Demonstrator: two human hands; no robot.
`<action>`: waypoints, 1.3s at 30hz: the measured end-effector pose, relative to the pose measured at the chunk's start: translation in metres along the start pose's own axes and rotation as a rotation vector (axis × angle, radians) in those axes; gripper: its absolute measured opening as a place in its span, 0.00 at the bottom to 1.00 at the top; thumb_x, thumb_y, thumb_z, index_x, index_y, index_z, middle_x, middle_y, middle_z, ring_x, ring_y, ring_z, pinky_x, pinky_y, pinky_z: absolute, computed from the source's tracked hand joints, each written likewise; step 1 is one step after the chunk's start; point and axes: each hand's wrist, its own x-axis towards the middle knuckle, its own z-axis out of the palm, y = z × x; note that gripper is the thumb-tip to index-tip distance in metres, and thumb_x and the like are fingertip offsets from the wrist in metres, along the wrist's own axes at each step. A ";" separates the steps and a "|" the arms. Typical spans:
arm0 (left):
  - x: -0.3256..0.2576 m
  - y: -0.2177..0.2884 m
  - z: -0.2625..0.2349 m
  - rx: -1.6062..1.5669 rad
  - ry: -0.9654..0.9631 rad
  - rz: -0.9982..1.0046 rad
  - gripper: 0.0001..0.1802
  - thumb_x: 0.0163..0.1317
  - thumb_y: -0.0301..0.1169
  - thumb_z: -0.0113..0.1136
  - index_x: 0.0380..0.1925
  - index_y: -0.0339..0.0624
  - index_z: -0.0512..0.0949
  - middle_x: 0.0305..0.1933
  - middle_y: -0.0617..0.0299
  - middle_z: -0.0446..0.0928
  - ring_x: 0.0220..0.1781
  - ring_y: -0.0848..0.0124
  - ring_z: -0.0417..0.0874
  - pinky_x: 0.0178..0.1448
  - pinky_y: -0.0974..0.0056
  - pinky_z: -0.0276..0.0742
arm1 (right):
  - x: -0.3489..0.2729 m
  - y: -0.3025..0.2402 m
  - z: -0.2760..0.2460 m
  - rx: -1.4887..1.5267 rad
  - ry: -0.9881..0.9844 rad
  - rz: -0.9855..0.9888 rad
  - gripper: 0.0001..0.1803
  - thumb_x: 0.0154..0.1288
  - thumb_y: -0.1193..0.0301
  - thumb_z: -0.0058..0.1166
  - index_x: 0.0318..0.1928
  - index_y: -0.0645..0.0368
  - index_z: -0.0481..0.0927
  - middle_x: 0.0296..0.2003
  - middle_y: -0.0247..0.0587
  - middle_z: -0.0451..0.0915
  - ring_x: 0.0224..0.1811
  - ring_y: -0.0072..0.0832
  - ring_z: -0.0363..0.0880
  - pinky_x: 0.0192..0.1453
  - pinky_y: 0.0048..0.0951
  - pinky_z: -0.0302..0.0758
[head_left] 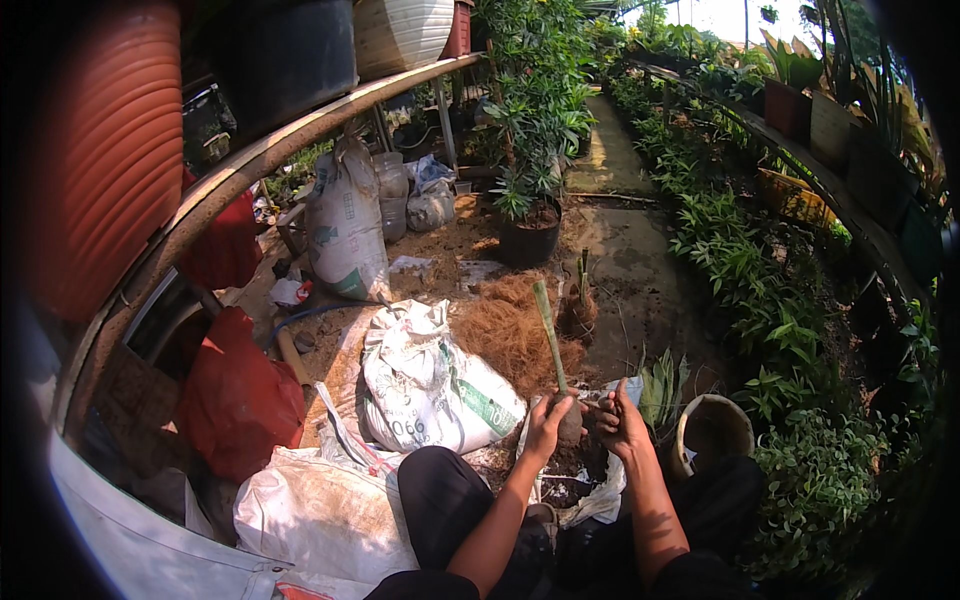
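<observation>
My left hand [545, 425] is wrapped round the base of a thick green plant stem [550, 335], which stands nearly upright with its top cut off. A dark ball of soil [570, 425] clings to the foot of the stem. Just to the right is my right hand [622, 422], its fingers curled and soiled; what they hold, if anything, I cannot make out. Beneath both hands lies an opened white sack [605, 500] with dark soil in it. Beyond them is a heap of brown coconut fibre [510, 325], beside a second stem [583, 280] with a brown wrapped base.
A full white sack [420, 385] stands left of my hands, with another white sack [320, 510] nearer. Close to my right knee is a round pot [715, 435]. A potted shrub [530, 235] stands ahead, a red bag [240, 400] at left, and leafy plants [750, 290] line the right.
</observation>
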 end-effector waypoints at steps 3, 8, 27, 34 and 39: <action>-0.001 0.002 0.002 0.007 -0.003 -0.001 0.19 0.67 0.39 0.56 0.51 0.37 0.74 0.38 0.54 0.81 0.32 0.69 0.83 0.35 0.62 0.85 | 0.003 -0.001 -0.014 -0.020 -0.047 -0.082 0.31 0.69 0.39 0.44 0.16 0.44 0.61 0.11 0.23 0.56 0.10 0.18 0.47 0.15 0.24 0.43; -0.001 0.001 0.001 0.007 0.000 -0.010 0.20 0.67 0.40 0.56 0.51 0.36 0.74 0.38 0.53 0.81 0.31 0.69 0.83 0.35 0.63 0.84 | 0.006 -0.005 -0.020 -0.039 0.029 -0.070 0.33 0.72 0.39 0.34 0.15 0.45 0.54 0.10 0.25 0.50 0.10 0.22 0.43 0.16 0.27 0.41; -0.001 0.000 0.003 0.018 0.006 -0.020 0.20 0.67 0.40 0.56 0.51 0.36 0.74 0.37 0.56 0.80 0.34 0.70 0.82 0.36 0.63 0.85 | 0.009 0.002 -0.015 0.134 -0.079 -0.009 0.15 0.72 0.61 0.52 0.52 0.56 0.75 0.37 0.34 0.77 0.28 0.21 0.69 0.32 0.19 0.71; 0.000 -0.002 0.002 0.027 0.012 -0.017 0.21 0.67 0.41 0.56 0.52 0.37 0.74 0.37 0.55 0.80 0.32 0.69 0.83 0.36 0.62 0.84 | 0.013 0.009 -0.018 0.033 -0.130 -0.078 0.10 0.75 0.62 0.46 0.47 0.53 0.69 0.30 0.28 0.69 0.27 0.19 0.65 0.38 0.20 0.73; -0.001 0.001 0.005 0.022 0.003 -0.024 0.20 0.67 0.40 0.56 0.51 0.36 0.74 0.37 0.56 0.80 0.34 0.70 0.82 0.36 0.62 0.85 | 0.022 0.007 -0.042 -0.181 -0.089 -0.173 0.10 0.77 0.61 0.40 0.40 0.52 0.66 0.26 0.25 0.61 0.22 0.18 0.57 0.35 0.22 0.70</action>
